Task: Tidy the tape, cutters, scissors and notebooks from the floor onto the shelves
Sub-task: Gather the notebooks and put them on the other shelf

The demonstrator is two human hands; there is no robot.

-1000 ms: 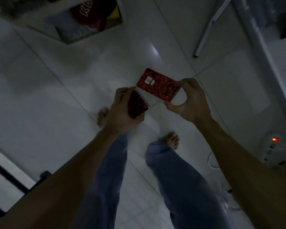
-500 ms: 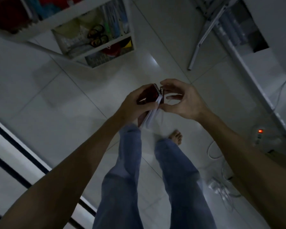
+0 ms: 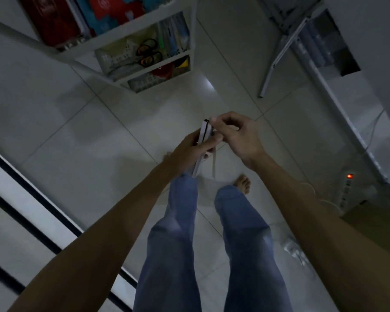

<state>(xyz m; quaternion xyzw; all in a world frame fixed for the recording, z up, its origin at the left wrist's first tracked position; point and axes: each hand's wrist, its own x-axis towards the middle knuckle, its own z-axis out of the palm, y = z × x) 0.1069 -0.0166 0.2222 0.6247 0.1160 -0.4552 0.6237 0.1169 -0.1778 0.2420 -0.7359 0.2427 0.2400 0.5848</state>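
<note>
I am standing on a tiled floor in dim light. My left hand (image 3: 196, 149) grips small notebooks (image 3: 203, 136) held edge-on, so only their white page edges and a dark cover rim show. My right hand (image 3: 234, 134) pinches the top end of the same notebooks with thumb and forefinger. One loose page or cover (image 3: 214, 163) hangs down below the hands. The white shelf unit (image 3: 144, 39) stands ahead at the upper left, with scissors (image 3: 148, 52) lying on its middle level.
Red and blue boxes fill the shelf's upper level (image 3: 61, 21). A folding metal frame (image 3: 279, 50) stands at upper right. A power strip with a lit orange switch (image 3: 349, 176) and cables lie on the floor at right. A dark-striped sill runs along the left.
The two red notebooks, held apart and face-up a second ago, have been brought together and turned edge-on. My view has tilted up, bringing more of the shelf into sight.
</note>
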